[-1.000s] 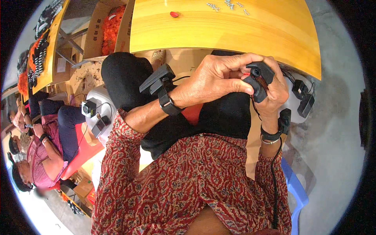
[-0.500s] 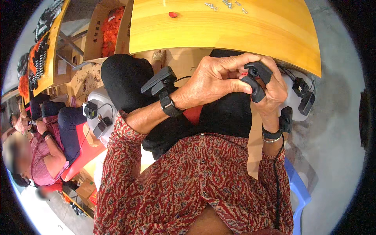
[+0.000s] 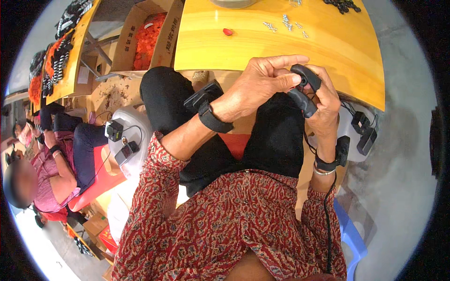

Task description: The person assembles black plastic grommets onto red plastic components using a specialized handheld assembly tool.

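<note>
Head view: both hands are raised over the lap, just below the near edge of the yellow table (image 3: pixel 281 44). The right hand (image 3: pixel 323 100) is closed round a small black plastic part (image 3: pixel 303 91) w/ a rounded top & a longer lower piece; the left hand (image 3: pixel 262 79) has thumb & forefinger pinched narrow against the part's upper end, other fingers curled, nothing else seen in it. Looks like an assembly step mid-way, something being pressed or seated into the part; the contact point is hidden by the fingertips. Next move prob. needs a firm, steady pinch w/ the right hand bracing. On the table: a small red piece (image 3: pixel 228 32), a scatter of small metal screws (image 3: pixel 286 23), a pile of black parts (image 3: pixel 344 4) at the far edge. Left: a cardboard box of orange parts (image 3: pixel 147 40), another seated person (image 3: pixel 51 173) on a red stool, a 2nd yellow bench (image 3: pixel 70 56) w/ black & orange parts. Floor is grey concrete.
</note>
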`<state>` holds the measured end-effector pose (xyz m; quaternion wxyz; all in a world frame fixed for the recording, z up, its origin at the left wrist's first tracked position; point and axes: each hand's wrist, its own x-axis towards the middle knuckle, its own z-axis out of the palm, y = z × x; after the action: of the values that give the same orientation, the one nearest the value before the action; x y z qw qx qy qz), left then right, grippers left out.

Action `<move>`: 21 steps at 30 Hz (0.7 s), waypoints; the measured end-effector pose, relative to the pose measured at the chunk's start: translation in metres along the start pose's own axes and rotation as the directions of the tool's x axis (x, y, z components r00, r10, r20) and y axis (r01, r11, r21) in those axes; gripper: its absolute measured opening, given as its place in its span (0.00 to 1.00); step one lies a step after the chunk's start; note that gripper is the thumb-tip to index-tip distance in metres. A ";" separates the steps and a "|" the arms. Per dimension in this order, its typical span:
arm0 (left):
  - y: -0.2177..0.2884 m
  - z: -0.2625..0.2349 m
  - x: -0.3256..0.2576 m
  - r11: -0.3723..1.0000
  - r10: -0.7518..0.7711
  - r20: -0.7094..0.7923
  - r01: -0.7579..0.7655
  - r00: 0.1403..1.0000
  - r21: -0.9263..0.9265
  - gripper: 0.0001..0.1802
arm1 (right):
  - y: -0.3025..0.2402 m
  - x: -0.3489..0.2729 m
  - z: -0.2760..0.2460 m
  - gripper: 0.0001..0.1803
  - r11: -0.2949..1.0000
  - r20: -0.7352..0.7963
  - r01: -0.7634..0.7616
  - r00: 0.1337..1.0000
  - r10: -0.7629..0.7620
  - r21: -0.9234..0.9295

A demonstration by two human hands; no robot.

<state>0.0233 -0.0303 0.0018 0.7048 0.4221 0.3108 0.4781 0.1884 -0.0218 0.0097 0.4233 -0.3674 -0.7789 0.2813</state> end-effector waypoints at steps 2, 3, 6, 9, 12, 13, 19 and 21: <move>0.003 -0.001 -0.002 0.999 -0.035 -0.047 0.033 0.998 -0.042 0.23 | -0.004 0.003 0.003 0.18 0.999 -0.006 -0.045 0.999 0.045 0.015; 0.003 -0.003 -0.001 0.999 -0.028 -0.052 0.025 0.998 -0.041 0.23 | -0.005 0.005 0.005 0.17 0.995 -0.011 -0.090 0.996 0.090 0.031; 0.000 -0.007 0.002 0.993 -0.045 -0.096 0.034 0.994 -0.116 0.21 | -0.003 0.008 0.011 0.18 0.995 -0.097 -0.071 0.992 0.078 0.070; 0.001 -0.009 0.004 0.984 -0.037 -0.136 0.012 0.990 -0.178 0.18 | 0.000 0.011 0.014 0.19 1.000 -0.171 0.013 0.985 -0.018 -0.026; 0.001 -0.013 0.005 0.973 -0.019 -0.096 -0.004 0.995 -0.230 0.14 | 0.007 0.009 0.021 0.19 1.000 -0.248 0.011 0.969 -0.007 0.014; 0.003 -0.014 0.005 0.975 -0.013 -0.103 -0.010 0.995 -0.220 0.14 | 0.008 0.010 0.024 0.19 1.000 -0.246 0.011 0.969 -0.006 0.016; 0.002 -0.014 0.006 0.975 -0.034 -0.140 0.002 0.990 -0.223 0.14 | 0.016 0.005 0.025 0.20 0.997 -0.328 0.026 0.943 -0.050 -0.078; 0.002 -0.014 0.006 0.971 -0.038 -0.147 0.001 0.988 -0.241 0.14 | 0.016 0.002 0.025 0.19 0.995 -0.347 -0.012 0.938 -0.025 -0.103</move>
<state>0.0129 -0.0200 -0.0024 0.7299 0.2933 0.3071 0.5356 0.1710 -0.0143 -0.0137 0.5357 -0.4301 -0.7065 0.1700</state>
